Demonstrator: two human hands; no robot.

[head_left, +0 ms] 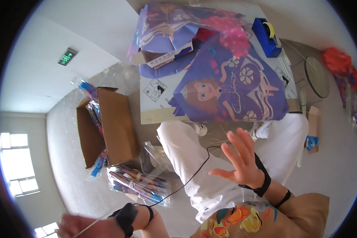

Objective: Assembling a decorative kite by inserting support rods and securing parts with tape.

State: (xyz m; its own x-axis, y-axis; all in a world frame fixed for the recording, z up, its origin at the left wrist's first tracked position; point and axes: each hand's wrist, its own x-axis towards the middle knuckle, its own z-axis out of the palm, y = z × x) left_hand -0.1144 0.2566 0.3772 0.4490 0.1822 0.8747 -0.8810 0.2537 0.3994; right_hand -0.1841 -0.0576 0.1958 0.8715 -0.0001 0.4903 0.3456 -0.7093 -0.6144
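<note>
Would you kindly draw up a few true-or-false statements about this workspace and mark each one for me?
1. The right hand is open, with its fingers spread. True.
2. The tape dispenser on the table is red. False: the tape dispenser is blue.
3. The purple printed sheets lie on the table. True.
4. The cardboard box is sealed shut. False: the cardboard box is open, with plastic-wrapped packs sticking out.
5. The left hand is blurred, at the lower left of the picture. True.
6. The green sign is on the right side of the picture. False: the green sign is on the left side.
</note>
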